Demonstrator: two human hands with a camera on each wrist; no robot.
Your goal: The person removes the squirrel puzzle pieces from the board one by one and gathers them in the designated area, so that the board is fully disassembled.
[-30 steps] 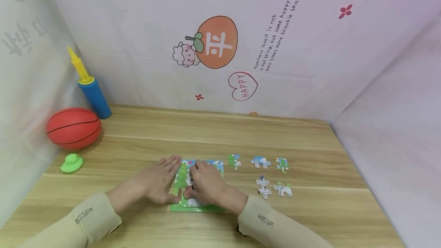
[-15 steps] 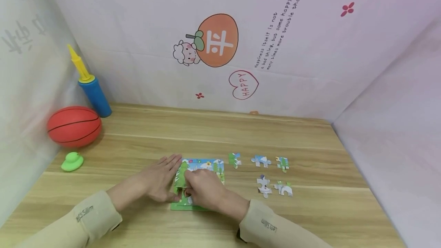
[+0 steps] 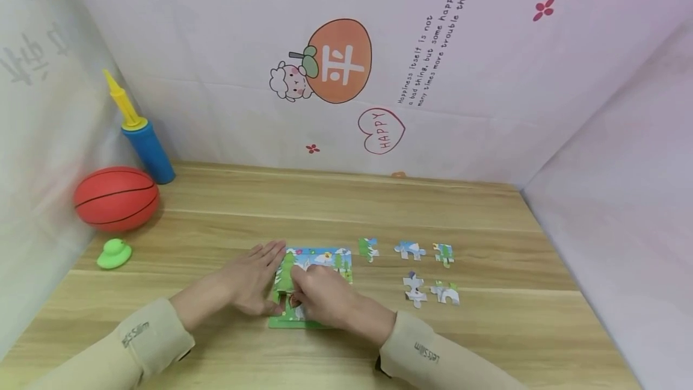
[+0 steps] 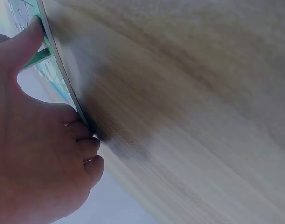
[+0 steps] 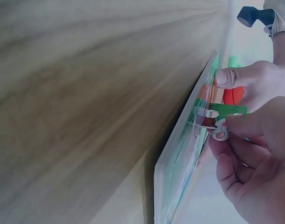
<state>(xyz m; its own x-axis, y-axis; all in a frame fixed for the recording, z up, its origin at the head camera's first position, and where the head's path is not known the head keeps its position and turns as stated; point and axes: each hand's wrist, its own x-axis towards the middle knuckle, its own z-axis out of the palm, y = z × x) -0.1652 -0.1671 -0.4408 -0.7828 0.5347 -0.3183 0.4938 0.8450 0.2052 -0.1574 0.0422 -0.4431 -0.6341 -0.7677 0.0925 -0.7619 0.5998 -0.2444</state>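
A jigsaw puzzle board with a green and blue cartoon picture lies at the front middle of the table. Along its left edge rests my left hand, fingers straight, the thumb over the lower corner; in the left wrist view this thumb touches the board's edge. My right hand is over the board's middle, fingers curled. Its thumb and fingers pinch a puzzle piece with green on it, tilted up from the board in the right wrist view. The hand hides much of the picture.
Several loose puzzle pieces lie right of the board in two rows. At the left stand a red ball, a green toy duck and a blue and yellow hand pump. Printed cloth walls the back and sides.
My right hand has shifted slightly left and toward me, from the board's upper middle, and a piece near the left side now tilts up. The left hand stays in place.
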